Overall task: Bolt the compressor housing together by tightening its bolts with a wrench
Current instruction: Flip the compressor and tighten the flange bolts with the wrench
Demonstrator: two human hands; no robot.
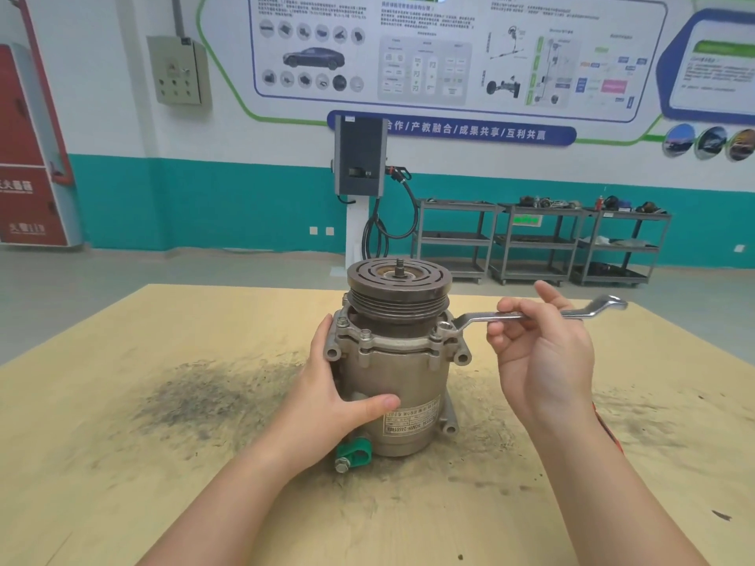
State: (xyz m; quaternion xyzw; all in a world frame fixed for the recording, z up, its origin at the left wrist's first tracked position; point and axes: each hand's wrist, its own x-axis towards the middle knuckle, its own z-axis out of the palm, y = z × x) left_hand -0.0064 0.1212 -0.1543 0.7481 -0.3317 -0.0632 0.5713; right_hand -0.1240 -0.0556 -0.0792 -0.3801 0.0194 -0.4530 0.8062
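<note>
The blue banner (451, 134) on the far wall reads "合作/产教融合/成果共享/互利共赢". The label (412, 418) on the compressor (398, 386) shows "SDNW-2455188A", seen upside down. Poster print is too small to read.

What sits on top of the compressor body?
A grooved pulley with a threaded shaft poking from its centre. Bolts ring the flange below; the far-side ones are hidden behind the pulley.

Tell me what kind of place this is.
Probably an automotive training workshop: wall posters show a car and its parts, a charging unit with cable stands by the wall, and metal carts hold parts.
</note>
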